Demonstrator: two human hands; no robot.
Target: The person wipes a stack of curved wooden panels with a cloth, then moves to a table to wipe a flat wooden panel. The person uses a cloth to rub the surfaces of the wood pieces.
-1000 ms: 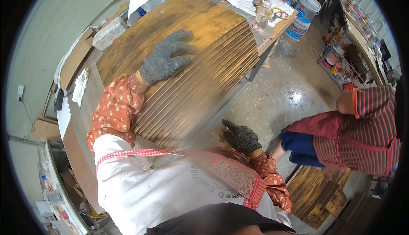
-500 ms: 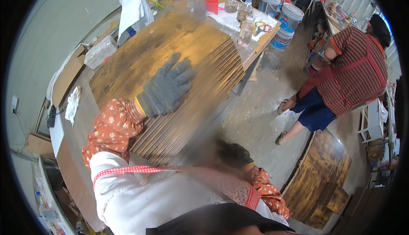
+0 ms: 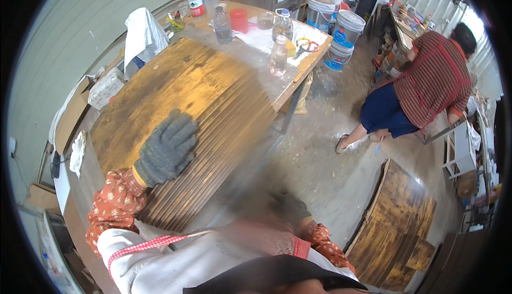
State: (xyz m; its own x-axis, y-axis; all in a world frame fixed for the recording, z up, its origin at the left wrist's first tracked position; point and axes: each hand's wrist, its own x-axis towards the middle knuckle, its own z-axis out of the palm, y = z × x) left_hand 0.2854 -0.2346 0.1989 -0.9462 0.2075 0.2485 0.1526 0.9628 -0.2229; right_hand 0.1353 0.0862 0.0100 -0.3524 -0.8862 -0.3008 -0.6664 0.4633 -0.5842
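Grey-gloved left hand (image 3: 166, 150) lies flat, fingers spread, on the stacked wooden panels (image 3: 186, 112) near the bench's front edge. Right hand (image 3: 290, 208) is blurred; grip indeterminate.

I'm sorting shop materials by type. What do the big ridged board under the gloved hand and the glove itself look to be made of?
The ridged board looks like wood, stained or scorched dark brown over yellow: grain-like streaks, parallel grooves, matte surface. Whether it carries a clear coat cannot be told. The glove on the left hand, resting flat on it, looks like knitted grey fabric, with a speckled weave and a yellow cuff edge.
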